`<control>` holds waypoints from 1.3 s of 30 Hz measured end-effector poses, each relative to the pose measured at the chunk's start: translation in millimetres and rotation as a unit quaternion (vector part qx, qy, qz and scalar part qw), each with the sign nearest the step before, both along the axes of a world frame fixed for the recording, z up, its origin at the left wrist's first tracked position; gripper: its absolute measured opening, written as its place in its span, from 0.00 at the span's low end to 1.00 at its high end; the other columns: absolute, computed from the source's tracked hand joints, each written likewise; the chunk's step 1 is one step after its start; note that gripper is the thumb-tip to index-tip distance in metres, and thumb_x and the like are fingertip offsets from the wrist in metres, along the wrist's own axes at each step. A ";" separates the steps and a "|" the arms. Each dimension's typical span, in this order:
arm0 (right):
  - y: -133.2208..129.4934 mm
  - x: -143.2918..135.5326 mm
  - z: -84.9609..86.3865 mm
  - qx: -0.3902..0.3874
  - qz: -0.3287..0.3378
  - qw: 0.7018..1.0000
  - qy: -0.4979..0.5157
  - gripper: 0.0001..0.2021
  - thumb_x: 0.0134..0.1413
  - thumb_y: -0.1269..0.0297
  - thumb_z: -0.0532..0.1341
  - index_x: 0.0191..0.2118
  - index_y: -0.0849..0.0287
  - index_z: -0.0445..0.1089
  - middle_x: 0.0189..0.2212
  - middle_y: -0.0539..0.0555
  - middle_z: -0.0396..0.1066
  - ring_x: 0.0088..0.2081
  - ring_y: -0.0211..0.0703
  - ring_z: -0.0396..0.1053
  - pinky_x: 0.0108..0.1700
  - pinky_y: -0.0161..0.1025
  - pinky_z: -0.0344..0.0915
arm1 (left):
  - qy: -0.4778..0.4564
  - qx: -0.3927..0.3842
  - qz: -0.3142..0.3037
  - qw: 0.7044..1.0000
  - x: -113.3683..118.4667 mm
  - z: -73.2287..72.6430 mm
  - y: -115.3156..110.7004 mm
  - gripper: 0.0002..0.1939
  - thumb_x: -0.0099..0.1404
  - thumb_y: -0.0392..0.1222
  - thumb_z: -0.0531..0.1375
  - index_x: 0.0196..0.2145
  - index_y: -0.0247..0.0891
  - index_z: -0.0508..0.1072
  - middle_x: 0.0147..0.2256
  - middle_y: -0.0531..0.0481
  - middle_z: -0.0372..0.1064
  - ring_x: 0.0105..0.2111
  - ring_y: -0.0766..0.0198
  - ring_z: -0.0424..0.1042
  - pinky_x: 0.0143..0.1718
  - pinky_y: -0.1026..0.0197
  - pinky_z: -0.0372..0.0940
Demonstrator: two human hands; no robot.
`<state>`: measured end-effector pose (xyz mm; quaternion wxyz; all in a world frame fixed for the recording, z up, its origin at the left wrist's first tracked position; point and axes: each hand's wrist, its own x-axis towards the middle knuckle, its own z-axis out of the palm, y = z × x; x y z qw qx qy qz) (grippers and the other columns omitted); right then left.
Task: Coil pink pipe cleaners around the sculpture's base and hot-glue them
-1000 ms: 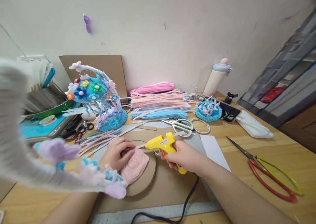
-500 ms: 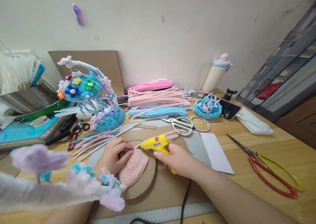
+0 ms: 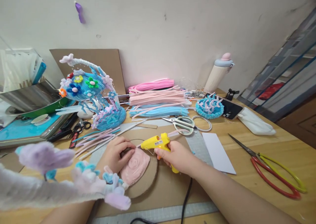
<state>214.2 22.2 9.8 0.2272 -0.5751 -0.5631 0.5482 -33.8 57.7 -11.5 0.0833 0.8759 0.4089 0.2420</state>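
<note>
- The left hand (image 3: 115,156) is resting over the upper left of the pink pad (image 3: 136,166); its thumb and forefinger are coming together at the pad's edge, seemingly pinching the strip (image 3: 138,146), while the other fingers are mostly hiding their grip.
- The right hand (image 3: 180,156) is wrapping its fingers around the handle of the glue gun (image 3: 156,142), thumb lying along the near side; whether a finger is squeezing the trigger, one cannot tell.
- The pad is lying on the round disc (image 3: 145,189), leaving bare cardboard along the right and bottom; the disc is sitting on the sheet (image 3: 170,184).
- Compared with a second ago, the gun is pointing its tip farther left, just beside the left fingertips rather than out over the pad's upper right corner.
- That shift is apparently bringing the gluing spot close to the pinch, so the fingers are probably working near hot glue.
- A pink length is now showing behind the gun, crossing the handles of the scissors (image 3: 182,123); it is probably the strip's loose end.
- The pad is keeping its place on the disc, the left hand apparently steadying it.
</note>
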 end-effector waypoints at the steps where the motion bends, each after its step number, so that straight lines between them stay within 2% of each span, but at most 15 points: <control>1: 0.0 -0.1 -0.1 0.001 0.000 1.000 -0.005 0.12 0.56 0.57 0.57 0.29 0.60 0.67 0.15 0.43 0.59 0.17 0.33 0.57 0.20 0.30 0.53 | 0.000 0.001 0.000 1.000 0.2 0.1 0.0 0.08 0.65 0.41 0.56 0.36 0.41 0.76 0.35 0.48 0.70 0.37 0.61 0.69 0.39 0.59 0.63; 4: -0.3 -0.8 0.9 0.010 -0.001 1.000 -0.022 0.11 0.56 0.57 0.58 0.31 0.61 0.69 0.17 0.46 0.64 0.19 0.35 0.62 0.22 0.31 0.56 | 0.001 0.001 -0.002 1.000 0.9 1.0 0.1 0.09 0.65 0.41 0.56 0.36 0.41 0.76 0.36 0.48 0.70 0.36 0.61 0.69 0.39 0.59 0.63; 9: -0.9 -0.9 4.4 0.040 0.003 0.999 -0.030 0.12 0.55 0.59 0.59 0.39 0.62 0.72 0.31 0.54 0.75 0.34 0.43 0.72 0.35 0.35 0.64 | 0.003 -0.001 -0.003 1.000 1.8 2.2 0.7 0.09 0.65 0.41 0.56 0.36 0.41 0.76 0.35 0.48 0.70 0.36 0.61 0.69 0.39 0.59 0.63; 14: -0.5 3.4 -0.4 0.054 0.018 0.998 -0.016 0.15 0.56 0.58 0.59 0.46 0.60 0.72 0.42 0.57 0.76 0.43 0.48 0.72 0.45 0.39 0.65 | 0.004 -0.001 0.000 1.000 2.0 1.4 0.6 0.09 0.65 0.41 0.56 0.36 0.41 0.76 0.35 0.48 0.70 0.36 0.61 0.69 0.39 0.59 0.63; 19: -1.2 8.6 -6.8 0.066 0.026 0.997 -0.020 0.17 0.56 0.55 0.58 0.47 0.58 0.72 0.41 0.56 0.76 0.45 0.49 0.72 0.48 0.40 0.64 | 0.003 0.000 0.000 1.000 1.9 1.1 0.0 0.09 0.65 0.41 0.55 0.35 0.41 0.76 0.35 0.48 0.70 0.36 0.61 0.70 0.38 0.59 0.63; 25: -3.0 12.8 -5.8 0.065 0.027 0.997 -0.044 0.19 0.56 0.54 0.58 0.48 0.58 0.72 0.40 0.56 0.76 0.45 0.49 0.72 0.48 0.39 0.65 | 0.003 0.000 0.002 1.000 1.8 2.0 0.1 0.09 0.65 0.42 0.56 0.35 0.41 0.76 0.35 0.48 0.71 0.35 0.61 0.70 0.38 0.59 0.64; 31: -5.1 17.6 -0.2 0.059 0.031 0.996 -0.052 0.21 0.56 0.53 0.58 0.51 0.58 0.70 0.44 0.56 0.75 0.47 0.48 0.72 0.51 0.39 0.63 | 0.005 -0.004 0.005 1.000 2.3 3.4 -0.7 0.10 0.65 0.42 0.55 0.35 0.41 0.76 0.35 0.48 0.71 0.35 0.61 0.70 0.38 0.59 0.64; 39: -9.1 20.1 14.0 0.067 0.058 0.995 -0.036 0.17 0.57 0.56 0.57 0.51 0.55 0.71 0.48 0.54 0.74 0.49 0.49 0.70 0.52 0.41 0.63 | 0.008 -0.011 0.011 1.000 2.9 4.2 -0.9 0.10 0.65 0.43 0.55 0.35 0.41 0.76 0.35 0.48 0.71 0.36 0.61 0.70 0.39 0.58 0.64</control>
